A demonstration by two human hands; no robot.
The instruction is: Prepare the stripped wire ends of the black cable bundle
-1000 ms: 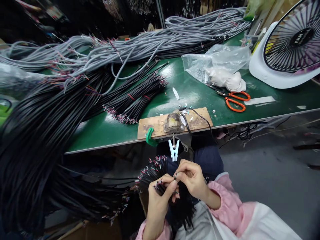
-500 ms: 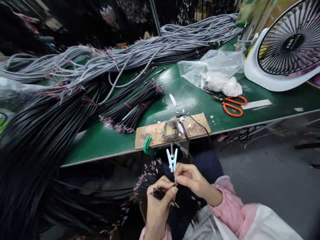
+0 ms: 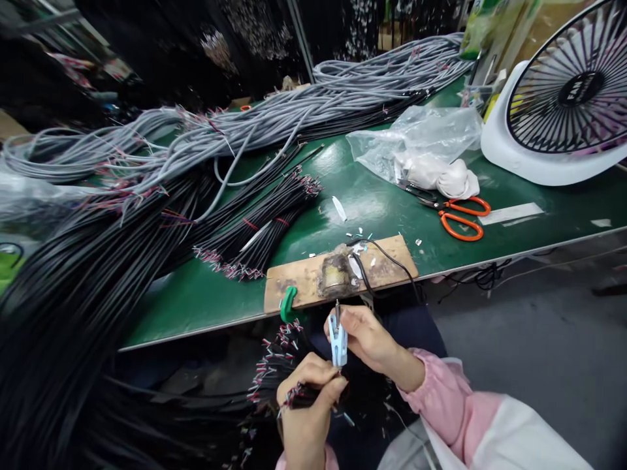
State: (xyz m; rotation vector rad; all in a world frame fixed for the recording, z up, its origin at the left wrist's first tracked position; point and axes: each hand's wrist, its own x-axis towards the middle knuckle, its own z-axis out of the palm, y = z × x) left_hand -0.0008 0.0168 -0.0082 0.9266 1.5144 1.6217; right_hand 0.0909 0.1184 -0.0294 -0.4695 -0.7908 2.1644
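Observation:
My left hand (image 3: pixel 306 405) is closed around a bundle of black cables (image 3: pixel 274 365) with stripped coloured wire ends, low in the view below the table edge. My right hand (image 3: pixel 365 336) is pinched on something small I cannot make out, right at the metal tip that sticks out under a wooden board (image 3: pixel 298 277). A light blue clothespin (image 3: pixel 337 338) hangs at that tip, between my two hands. On the board sits a brown, grimy device (image 3: pixel 336 274) with a black cord (image 3: pixel 386 254) running off it.
The green table (image 3: pixel 382 189) bears heaps of black cables (image 3: pixel 98 261) and grey cables (image 3: pixel 294 111), orange-handled scissors (image 3: pixel 458 215), a clear plastic bag with white cloth (image 3: pixel 426 147) and a white fan (image 3: pixel 563 98) at the right. A green clamp (image 3: pixel 288 303) grips the board.
My right hand rose from beside the left hand up to the metal tip by the clothespin. The left hand stayed low, still holding the cable bundle. The camera tilted a little.

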